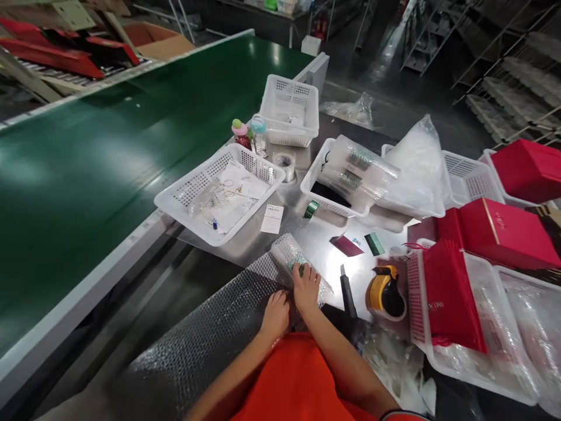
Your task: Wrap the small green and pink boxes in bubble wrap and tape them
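A long sheet of bubble wrap (pixel 205 327) runs from the metal table down to the lower left. At its upper end lies a bubble-wrapped bundle (pixel 284 248), with something green showing through the layers. My right hand (pixel 307 286) is closed over the near side of this bundle, fingers bent onto it. Just left of it, my left hand (pixel 276 314) has its fingers curled on the near edge of the bubble wrap; their tips are partly hidden. To the right lie a utility knife (pixel 347 292) and a yellow tape dispenser (pixel 386 292). A white printed slip (pixel 272 218) is beyond the bundle.
White baskets hold papers and small jewellery (pixel 214 231), wrapped bundles (pixel 362 169) and red pouches (pixel 451 298). Red boxes (pixel 511 234) stand at right. A tape roll (pixel 284 166) and two bottles (pixel 259 137) are farther back. A green conveyor belt (pixel 109 175) runs along the left.
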Tool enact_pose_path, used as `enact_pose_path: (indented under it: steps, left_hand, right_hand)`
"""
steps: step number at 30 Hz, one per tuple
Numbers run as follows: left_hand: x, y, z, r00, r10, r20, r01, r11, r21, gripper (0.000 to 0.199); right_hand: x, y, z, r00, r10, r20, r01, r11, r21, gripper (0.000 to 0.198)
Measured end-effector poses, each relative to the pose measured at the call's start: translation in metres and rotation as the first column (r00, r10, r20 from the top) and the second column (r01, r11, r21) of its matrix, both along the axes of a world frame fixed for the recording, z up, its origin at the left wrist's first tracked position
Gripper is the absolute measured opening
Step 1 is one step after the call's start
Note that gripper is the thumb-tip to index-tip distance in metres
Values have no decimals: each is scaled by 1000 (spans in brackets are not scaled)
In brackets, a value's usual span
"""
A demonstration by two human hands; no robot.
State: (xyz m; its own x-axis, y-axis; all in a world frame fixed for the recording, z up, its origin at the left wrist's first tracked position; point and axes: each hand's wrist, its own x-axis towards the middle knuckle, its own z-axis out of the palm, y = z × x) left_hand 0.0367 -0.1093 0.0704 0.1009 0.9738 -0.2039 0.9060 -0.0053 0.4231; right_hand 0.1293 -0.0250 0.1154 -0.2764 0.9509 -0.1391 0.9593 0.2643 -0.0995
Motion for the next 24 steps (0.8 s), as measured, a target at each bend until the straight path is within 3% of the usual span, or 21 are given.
enact_pose_path:
  steps: [2, 5, 10, 12, 17, 20, 22, 24]
  left_hand:
    - [-9, -1, 4, 999, 29, -32, -29, 999, 15, 43]
    - [-16, 12, 11, 994, 37, -99, -34, 999, 26, 47]
    - [-16, 39, 13, 979, -97, -178, 71, 987, -146, 74]
    - [-15, 43, 8, 976, -107, -188, 77, 984, -159, 79]
    - [-14, 38, -2, 977, -84, -196, 64, 992, -107, 77]
    - [-12, 38, 0, 975, -82, -207, 54, 989, -136, 77]
    - [-9, 41, 5, 974, -85, -212, 51, 986, -157, 75]
    - [-8, 47, 11, 976, -73, -207, 44, 989, -142, 66]
  right_hand:
    - [6, 9, 5, 1000, -18, -10, 18, 999, -27, 46]
    - [16, 32, 12, 999, -30, -38, 25, 991, -129, 57]
    - [38, 79, 16, 996, -87, -29, 82, 987, -141, 61]
    - [46, 92, 15, 996, -89, -26, 84, 985, -148, 62]
    - [47, 96, 7, 999, -48, -24, 46, 996, -74, 62]
    - [43, 95, 9, 999, -39, -33, 36, 994, -103, 66]
    - [49, 94, 14, 996, -25, -82, 15, 992, -124, 68]
    - [68, 89, 19, 979, -28, -200, 15, 998, -67, 63]
